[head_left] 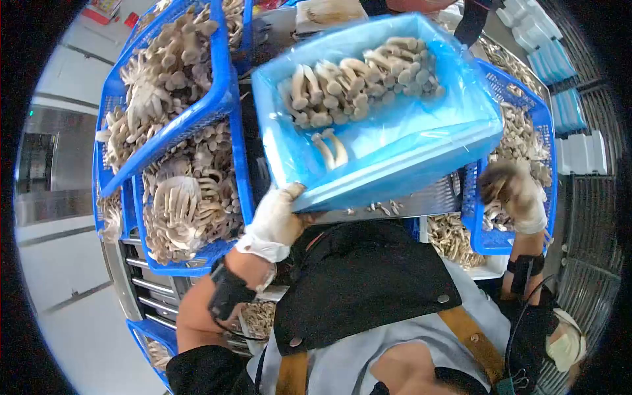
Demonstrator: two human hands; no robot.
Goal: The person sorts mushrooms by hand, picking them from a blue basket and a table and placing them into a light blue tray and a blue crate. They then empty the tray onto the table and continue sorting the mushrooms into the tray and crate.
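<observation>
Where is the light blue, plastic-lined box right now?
In the head view, the light blue box is at upper center, between the left basket and the right basket, its near left corner in the left hand.

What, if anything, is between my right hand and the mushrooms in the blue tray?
The near right corner of the blue tray stands between your right hand and the mushrooms; above its open top, nothing visible blocks them.
</observation>
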